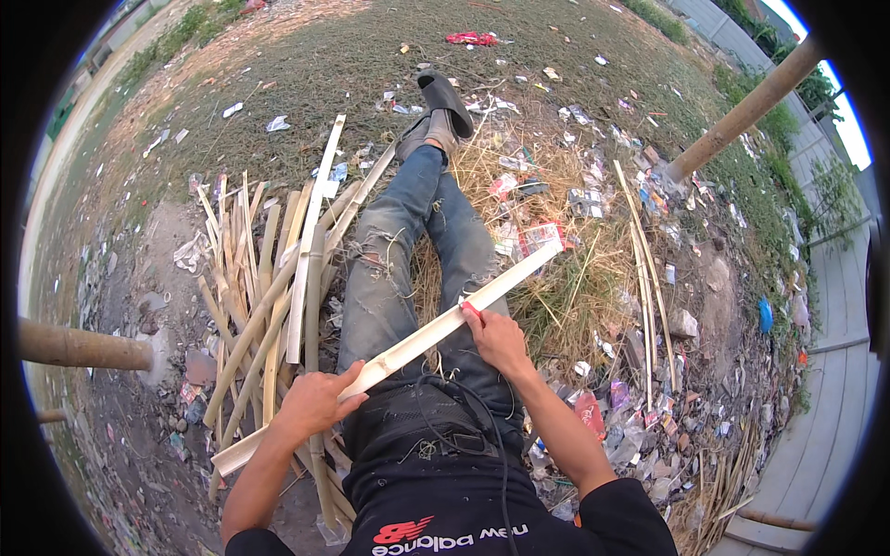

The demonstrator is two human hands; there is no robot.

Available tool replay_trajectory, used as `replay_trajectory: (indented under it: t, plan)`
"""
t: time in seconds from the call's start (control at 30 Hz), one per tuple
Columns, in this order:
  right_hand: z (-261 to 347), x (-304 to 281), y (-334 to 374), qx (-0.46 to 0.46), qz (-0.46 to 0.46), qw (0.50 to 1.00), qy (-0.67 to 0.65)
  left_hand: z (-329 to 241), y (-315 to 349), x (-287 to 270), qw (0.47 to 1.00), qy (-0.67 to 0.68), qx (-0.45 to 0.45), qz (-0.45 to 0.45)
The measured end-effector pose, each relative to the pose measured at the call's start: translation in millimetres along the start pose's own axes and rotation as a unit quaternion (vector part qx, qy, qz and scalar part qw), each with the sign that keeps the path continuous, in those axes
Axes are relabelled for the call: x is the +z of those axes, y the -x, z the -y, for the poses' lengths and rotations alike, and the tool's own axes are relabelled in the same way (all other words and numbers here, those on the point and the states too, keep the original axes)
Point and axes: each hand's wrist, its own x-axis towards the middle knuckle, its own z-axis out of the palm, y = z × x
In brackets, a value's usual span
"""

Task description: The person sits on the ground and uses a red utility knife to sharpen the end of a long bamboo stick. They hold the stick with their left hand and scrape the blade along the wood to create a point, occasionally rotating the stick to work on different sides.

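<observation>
A long split bamboo strip lies slantwise across my lap, its pale hollow inner side facing up. My left hand grips the strip toward its lower left end, the thumb stretched along its edge. Near the strip's middle, my right hand is closed on a small red object pressed against the bamboo. Fingers cover most of that object, so its kind cannot be made out. Under the strip are my legs in torn jeans, stretched out and crossed at the ankles.
Bamboo poles and split strips lie piled at my left. Thin strips lie at my right amid scattered litter and dry straw. Upright bamboo posts stand at the left and right, with a pale fence beyond.
</observation>
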Motion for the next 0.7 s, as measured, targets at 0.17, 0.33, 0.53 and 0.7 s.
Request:
replay_trajectory:
  t: [0.17, 0.33, 0.53, 0.7]
  plan:
    - [4, -8, -4, -0.017, 0.015, 1.0, 0.005, 16, 54, -18, 1.0, -0.014, -0.016, -0.003]
    - [-137, -25, -68, 0.106, -0.092, 0.989, 0.053, 43, 122, -54, 0.996, 0.043, -0.071, -0.028]
    - [-202, -92, -62, 0.144, -0.132, 0.981, 0.01, 78, 167, -22, 0.976, 0.135, -0.142, -0.094]
    - [-148, -67, -51, 0.017, -0.136, 0.982, -0.128, 75, 106, 4, 0.988, 0.081, -0.079, -0.105]
